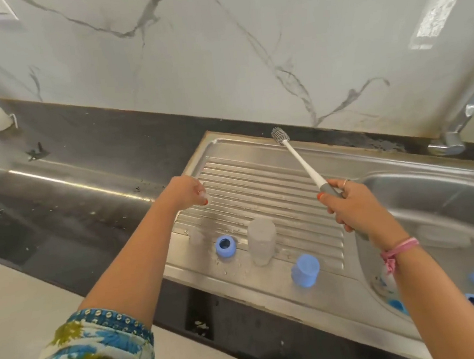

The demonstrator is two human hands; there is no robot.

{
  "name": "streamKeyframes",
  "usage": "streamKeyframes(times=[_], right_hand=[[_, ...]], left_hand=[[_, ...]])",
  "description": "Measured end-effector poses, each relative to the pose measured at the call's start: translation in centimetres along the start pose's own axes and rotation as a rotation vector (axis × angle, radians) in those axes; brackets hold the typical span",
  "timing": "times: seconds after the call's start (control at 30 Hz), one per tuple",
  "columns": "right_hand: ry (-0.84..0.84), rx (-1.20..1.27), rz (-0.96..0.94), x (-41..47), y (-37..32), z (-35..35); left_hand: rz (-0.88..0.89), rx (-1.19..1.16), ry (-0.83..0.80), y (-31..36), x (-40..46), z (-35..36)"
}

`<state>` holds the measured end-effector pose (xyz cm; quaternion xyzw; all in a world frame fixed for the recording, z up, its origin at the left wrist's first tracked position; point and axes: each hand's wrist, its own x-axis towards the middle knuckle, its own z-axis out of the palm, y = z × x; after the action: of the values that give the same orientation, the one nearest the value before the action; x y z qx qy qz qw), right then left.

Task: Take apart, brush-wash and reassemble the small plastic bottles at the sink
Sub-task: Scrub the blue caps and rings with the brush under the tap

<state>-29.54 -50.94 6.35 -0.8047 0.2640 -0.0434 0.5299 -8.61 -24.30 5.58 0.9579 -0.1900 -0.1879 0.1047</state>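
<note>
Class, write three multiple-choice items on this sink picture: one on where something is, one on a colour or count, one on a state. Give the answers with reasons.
1. Where does the clear bottle stand?
A. on the drainboard
B. in the basin
C. on the dark counter

2. What colour is the cap near the drainboard's front edge?
A. red
B. blue
C. green

3. What is the right hand doing?
A. hanging open
B. turning the tap
C. gripping the brush

Answers: 1 A, it stands on the ribbed steel; 2 B, it is light blue; 3 C, the fingers curl round the grey handle of the brush, bristles raised.
</note>
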Motion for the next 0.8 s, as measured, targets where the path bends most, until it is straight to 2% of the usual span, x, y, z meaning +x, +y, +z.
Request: streamKeyframes(times=[0.27,0.47,0.63,0.8], right_hand=[[0.001,-0.008,0.035,0.1,-0.1,0.1],[0.036,0.0,0.07,-1.2,0.6,-1.0],[0.085,0.002,0.071,-2.5,1.5,-2.6],[0.147,-0.011,0.073,-4.4,3.9,-5.3]], left_hand=[[0.015,0.045,-0.058,0.0,1.1,3.2],[-0.028,0.036,-0.11,0.5,1.5,2.1],[0.041,-0.027,-0.033,3.3,1.7,0.3],[0.136,-0.116,0.05,9.1,1.6,0.0]])
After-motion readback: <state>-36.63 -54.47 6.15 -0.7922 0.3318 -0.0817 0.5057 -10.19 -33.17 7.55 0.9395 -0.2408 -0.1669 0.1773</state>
